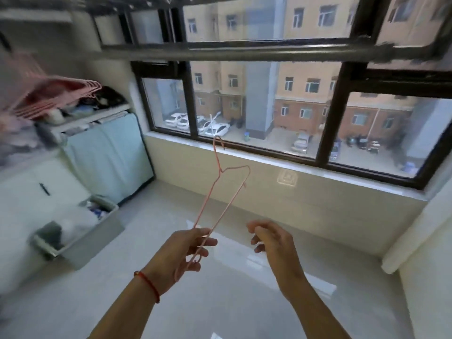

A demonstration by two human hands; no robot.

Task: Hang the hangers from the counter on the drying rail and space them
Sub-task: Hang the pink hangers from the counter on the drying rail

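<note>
My left hand (pixel 189 250) pinches one end of a thin pink wire hanger (pixel 221 192), which points up and away with its hook near the window sill. Beside it, my right hand (pixel 271 239) hovers with loosely curled fingers and holds nothing. The grey drying rail (pixel 244 53) runs across the top of the view, well above the hanger's hook. A stack of several pink hangers (pixel 56 97) lies on the cluttered counter top at the upper left.
A light blue cabinet (pixel 110 152) stands at the left under the counter. A grey bin (pixel 80 231) with cloths sits on the floor at the left. A wide dark-framed window (pixel 269 113) fills the far wall above a white sill. The tiled floor (pixel 220 302) is glossy.
</note>
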